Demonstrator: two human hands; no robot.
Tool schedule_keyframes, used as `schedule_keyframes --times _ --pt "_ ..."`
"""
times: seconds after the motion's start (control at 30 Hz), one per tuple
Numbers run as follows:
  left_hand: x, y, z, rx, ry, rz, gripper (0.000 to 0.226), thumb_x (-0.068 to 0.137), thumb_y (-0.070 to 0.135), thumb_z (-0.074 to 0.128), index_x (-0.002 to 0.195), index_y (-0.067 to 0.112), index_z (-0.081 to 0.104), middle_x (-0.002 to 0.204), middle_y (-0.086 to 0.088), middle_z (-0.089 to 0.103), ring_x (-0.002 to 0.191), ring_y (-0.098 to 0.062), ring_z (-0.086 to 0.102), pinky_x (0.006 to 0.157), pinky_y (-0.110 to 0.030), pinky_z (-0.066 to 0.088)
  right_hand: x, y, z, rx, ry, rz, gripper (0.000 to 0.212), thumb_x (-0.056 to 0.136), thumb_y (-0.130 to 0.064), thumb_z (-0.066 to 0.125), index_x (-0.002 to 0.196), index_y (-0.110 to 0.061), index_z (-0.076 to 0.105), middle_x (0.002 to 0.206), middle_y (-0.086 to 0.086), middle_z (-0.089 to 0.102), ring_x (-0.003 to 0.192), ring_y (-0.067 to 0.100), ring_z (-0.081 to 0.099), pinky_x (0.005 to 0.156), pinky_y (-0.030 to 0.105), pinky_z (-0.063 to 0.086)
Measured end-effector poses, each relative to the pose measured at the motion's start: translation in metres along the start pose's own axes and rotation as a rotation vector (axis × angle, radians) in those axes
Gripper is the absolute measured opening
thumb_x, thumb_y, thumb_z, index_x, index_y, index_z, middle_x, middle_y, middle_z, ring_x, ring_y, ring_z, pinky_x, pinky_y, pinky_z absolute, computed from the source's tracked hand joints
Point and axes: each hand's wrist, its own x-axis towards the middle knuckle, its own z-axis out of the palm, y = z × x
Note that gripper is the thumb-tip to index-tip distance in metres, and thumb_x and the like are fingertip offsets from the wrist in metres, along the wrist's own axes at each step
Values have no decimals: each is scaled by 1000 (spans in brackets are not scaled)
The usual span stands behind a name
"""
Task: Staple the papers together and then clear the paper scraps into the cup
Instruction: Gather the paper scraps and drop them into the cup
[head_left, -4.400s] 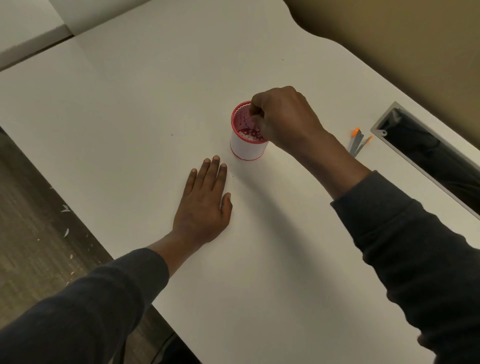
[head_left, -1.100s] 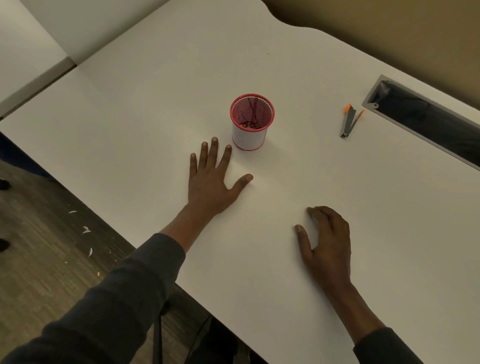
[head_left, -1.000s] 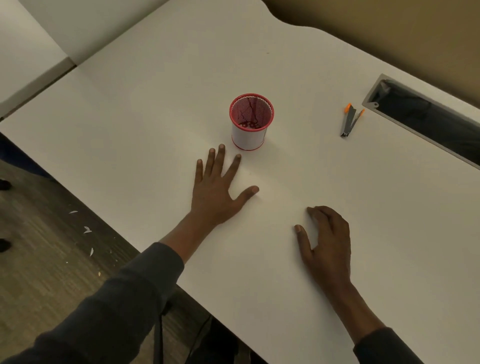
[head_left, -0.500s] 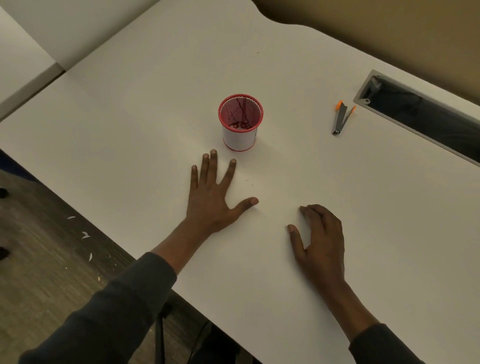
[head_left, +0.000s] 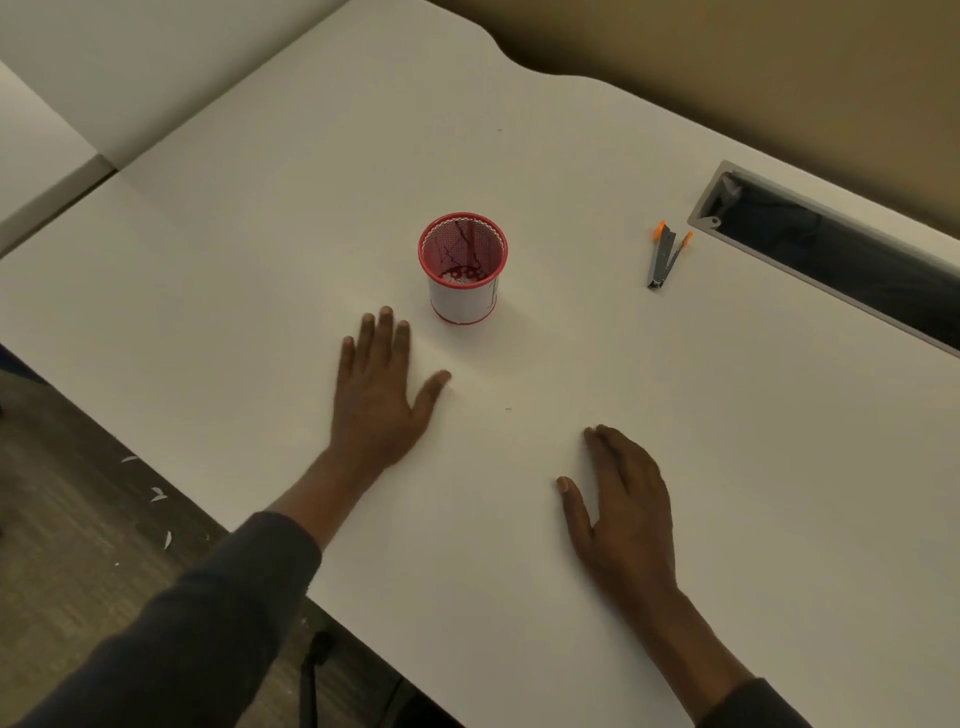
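A red mesh cup (head_left: 464, 291) with a white lining stands upright at the middle of the white table (head_left: 260, 234); small white bits lie at its bottom. My left hand (head_left: 382, 395) lies flat on the table just below and left of the cup, fingers spread, holding nothing. My right hand (head_left: 621, 504) rests palm down nearer the front edge, fingers slightly apart, empty. A grey stapler with orange ends (head_left: 666, 254) lies to the right of the cup, out of reach of both hands. No papers show on the table.
A long dark cable slot (head_left: 831, 254) is cut into the table at the right. The table's front-left edge runs diagonally; beyond it is wood floor with a few white scraps (head_left: 156, 493). A tiny speck (head_left: 508, 409) lies between my hands.
My right hand left the cup and came down flat on the table near the front. My left hand has shifted a little near the cup. The view has drifted slightly.
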Motion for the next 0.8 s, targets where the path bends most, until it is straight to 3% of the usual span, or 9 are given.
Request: schedule_keyframes --times 0.17,0.4,0.5,0.57,0.67,0.8 --pt "8 -6 6 11 10 -17 73 101 53 27 160 12 22 170 -9 12 158 -27 7 127 -49 12 -14 -26 8 -129 -185 -14 91 96 -67 30 158 -4 5 167 12 -5 154 28 -6 124 44 2" --pt "9 -7 7 15 -5 -30 71 101 52 24 162 16 16 171 -5 7 158 -23 2 128 -48 11 37 -70 28 -68 -251 -81 94 94 -73 16 157 -8 -9 165 8 -20 152 23 -21 123 42 -4" --pt "9 -7 6 21 -5 -35 71 101 51 26 162 16 16 171 -5 7 158 -23 2 128 -49 11 56 -70 26 24 -255 -132 83 99 -63 24 159 -11 1 167 5 -8 154 19 -9 126 35 1" --pt "10 -6 6 28 -8 -43 71 100 51 26 162 17 15 171 -4 6 158 -22 2 128 -48 11 73 -68 23 28 -222 -157 74 100 -54 34 158 -10 18 166 7 15 154 20 12 123 30 9" --pt "10 -6 5 46 -20 -49 72 100 52 24 162 18 13 171 -4 5 158 -22 1 128 -48 11 104 -74 22 7 -213 -262 61 99 -42 42 149 -6 41 153 12 44 142 26 40 117 33 25" --pt "10 -6 5 46 -7 -40 71 100 52 26 162 17 17 171 -5 9 158 -24 6 128 -48 14 134 -91 26 -52 -301 -388 59 99 -37 43 148 -4 41 152 15 44 141 29 41 117 34 27"
